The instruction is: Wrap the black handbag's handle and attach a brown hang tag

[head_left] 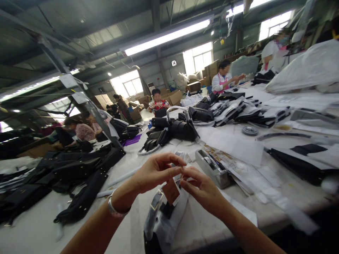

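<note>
My left hand (160,171) and my right hand (198,185) meet in front of me, fingertips pinched close together. Between them is a thin, light string, hard to make out in detail. A brown hang tag (171,191) with a pale edge dangles just below the fingertips. Under the hands is a black handbag (153,243) with its handle (150,220) wrapped in clear film and a gold-coloured buckle near the top. White wrapping covers part of the bag. A bracelet circles my left wrist.
A grey tape dispenser (213,169) stands right of my hands. Black bags (182,129) lie ahead, with more black bags (76,169) at left and another bag (299,164) at right. A tape roll (249,131) lies farther back. Co-workers sit around the table; a metal post (87,102) rises at left.
</note>
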A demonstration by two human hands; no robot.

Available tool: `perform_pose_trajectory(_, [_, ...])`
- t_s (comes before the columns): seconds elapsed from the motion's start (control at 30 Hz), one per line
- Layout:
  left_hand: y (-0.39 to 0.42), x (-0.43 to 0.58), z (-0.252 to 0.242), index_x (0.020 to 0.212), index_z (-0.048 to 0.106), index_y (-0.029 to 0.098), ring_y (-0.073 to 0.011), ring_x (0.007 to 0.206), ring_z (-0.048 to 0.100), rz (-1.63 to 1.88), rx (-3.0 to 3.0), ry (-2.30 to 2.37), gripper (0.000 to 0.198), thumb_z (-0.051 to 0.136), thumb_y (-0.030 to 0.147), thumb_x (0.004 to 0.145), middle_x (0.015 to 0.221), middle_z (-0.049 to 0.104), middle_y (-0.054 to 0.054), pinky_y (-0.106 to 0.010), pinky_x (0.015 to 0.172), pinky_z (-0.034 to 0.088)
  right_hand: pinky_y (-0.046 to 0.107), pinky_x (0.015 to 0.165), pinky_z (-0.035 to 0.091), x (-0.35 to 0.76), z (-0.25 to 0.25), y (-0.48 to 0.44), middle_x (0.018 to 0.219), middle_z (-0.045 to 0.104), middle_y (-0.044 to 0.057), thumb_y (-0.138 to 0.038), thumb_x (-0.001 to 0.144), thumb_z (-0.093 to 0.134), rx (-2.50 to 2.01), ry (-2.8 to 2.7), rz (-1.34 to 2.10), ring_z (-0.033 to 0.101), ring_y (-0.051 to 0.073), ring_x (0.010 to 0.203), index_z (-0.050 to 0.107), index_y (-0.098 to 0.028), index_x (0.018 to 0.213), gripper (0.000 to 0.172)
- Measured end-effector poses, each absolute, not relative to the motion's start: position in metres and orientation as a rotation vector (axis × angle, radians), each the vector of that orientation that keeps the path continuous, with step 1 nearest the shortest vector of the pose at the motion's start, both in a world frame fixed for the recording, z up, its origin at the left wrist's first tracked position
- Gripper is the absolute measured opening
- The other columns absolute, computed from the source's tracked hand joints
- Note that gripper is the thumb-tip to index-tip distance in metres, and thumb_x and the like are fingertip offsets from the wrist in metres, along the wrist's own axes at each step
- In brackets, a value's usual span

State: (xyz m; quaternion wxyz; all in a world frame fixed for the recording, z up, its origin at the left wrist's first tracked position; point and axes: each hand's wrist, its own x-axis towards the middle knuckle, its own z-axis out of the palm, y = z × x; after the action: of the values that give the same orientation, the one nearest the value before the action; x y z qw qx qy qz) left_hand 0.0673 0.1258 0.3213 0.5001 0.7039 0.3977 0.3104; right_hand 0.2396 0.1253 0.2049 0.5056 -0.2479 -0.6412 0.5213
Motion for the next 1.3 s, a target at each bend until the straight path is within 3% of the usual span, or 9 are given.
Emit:
perform_pose_trajectory(0.1, [0.123,0.072,0.323,0.105,0.072,0.017,-0.0073,0.056,0.054,0.664,1.741,0.934,0.028,0.069,0.037,0.086,0.082,0.069,-0.004,-0.018,0.047,0.04,0.035,0.096,0.051,0.243,0.211,0.126,0.119,0.063,0.007,-0.043,0.088,0.069,-0.507,-1.5,1.261,0.06,0.022,0.111,0.075,-0.023,0.105,0.027])
perform_pose_trajectory(0.23, [0.127,0.071,0.323,0.111,0.072,0.019,-0.0139,0.081,0.065,0.742,1.93,0.935,0.026,0.065,0.032,0.09,0.102,0.073,-0.008,-0.02,0.064,0.048,0.041,0.11,0.041,0.253,0.218,0.13,0.122,0.065,0.007,-0.041,0.088,0.07,-0.507,-1.41,1.255,0.056,0.024,0.121,0.078,-0.023,0.088,0.02])
perform_pose_trajectory(0.4, [0.139,0.064,0.315,0.117,0.069,0.021,-0.0091,0.063,0.058,0.819,2.151,1.141,0.029,0.061,0.033,0.092,0.091,0.075,-0.004,-0.019,0.058,0.045,0.044,0.112,0.035,0.27,0.217,0.135,0.125,0.065,0.005,-0.041,0.089,0.069,-0.515,-1.241,1.354,0.05,0.027,0.129,0.076,-0.023,0.079,0.021])
perform_pose_trajectory(0.8, [0.145,0.091,0.299,0.11,0.072,0.026,-0.012,0.068,0.058,0.619,2.372,1.152,0.028,0.061,0.044,0.091,0.082,0.071,0.0,-0.023,0.065,0.044,0.043,0.113,0.036,0.276,0.22,0.137,0.138,0.058,0.005,-0.038,0.088,0.072,-0.583,-1.328,1.188,0.051,0.026,0.13,0.079,-0.025,0.087,0.015])
perform_pose_trajectory(0.93, [0.151,0.098,0.295,0.104,0.072,0.021,-0.0121,0.068,0.057,0.631,2.24,0.997,0.03,0.059,0.044,0.092,0.077,0.067,-0.001,-0.022,0.063,0.044,0.042,0.111,0.041,0.279,0.214,0.139,0.136,0.06,0.005,-0.035,0.087,0.073,-0.53,-1.327,1.184,0.053,0.026,0.129,0.078,-0.026,0.093,0.012])
perform_pose_trajectory(1.1, [0.155,0.103,0.293,0.088,0.068,0.015,-0.0108,0.059,0.054,0.63,1.965,0.954,0.033,0.058,0.047,0.091,0.068,0.059,0.0,-0.022,0.056,0.044,0.044,0.113,0.039,0.286,0.202,0.14,0.134,0.062,0.006,-0.04,0.092,0.067,-0.533,-1.328,1.181,0.055,0.025,0.128,0.069,-0.028,0.12,0.031])
perform_pose_trajectory(1.3, [0.15,0.109,0.303,0.081,0.066,0.015,-0.0091,0.061,0.055,0.675,1.789,0.888,0.03,0.06,0.042,0.092,0.07,0.062,0.0,-0.02,0.06,0.044,0.049,0.114,0.038,0.298,0.181,0.142,0.132,0.065,0.008,-0.047,0.097,0.056,-0.654,-1.476,1.174,0.057,0.027,0.126,0.066,-0.026,0.128,0.039])
